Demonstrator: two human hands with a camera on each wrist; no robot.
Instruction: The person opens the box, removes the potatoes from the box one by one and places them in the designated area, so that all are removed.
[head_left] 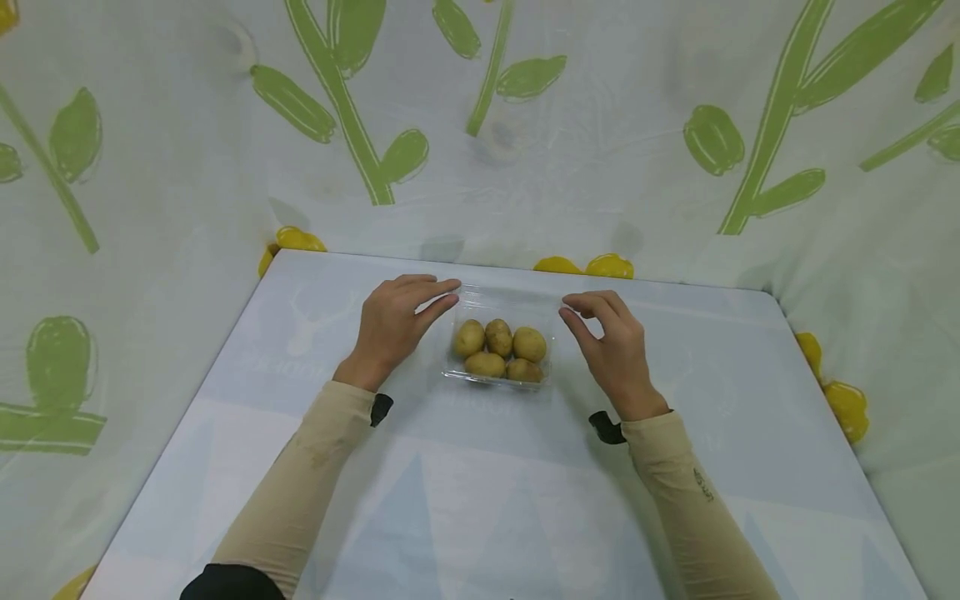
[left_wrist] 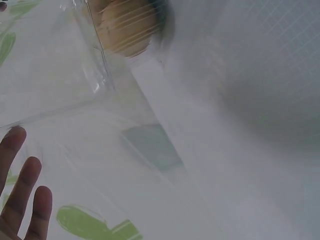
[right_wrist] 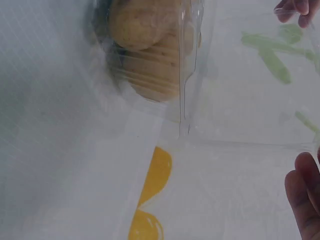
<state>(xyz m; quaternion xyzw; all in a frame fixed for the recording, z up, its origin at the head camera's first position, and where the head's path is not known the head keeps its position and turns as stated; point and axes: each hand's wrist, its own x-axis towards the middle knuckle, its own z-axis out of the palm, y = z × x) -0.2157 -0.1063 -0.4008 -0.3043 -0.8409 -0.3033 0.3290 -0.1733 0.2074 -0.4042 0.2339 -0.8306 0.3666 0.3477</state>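
Potatoes (head_left: pixel 498 337) sit in a clear plastic container (head_left: pixel 491 382) toward the tabletop's (head_left: pixel 450 500) far edge, and its thin lid (right_wrist: pixel 240 105), raised open, could likely crease or twist if both sides were moved unevenly, while a sharp tug might drag the light base. Left hand (head_left: pixel 393 325) and right hand (head_left: pixel 615 350) appear to pinch the lid's opposite edges between thumb and fingers, forearms angling inward, palms roughly facing each other.
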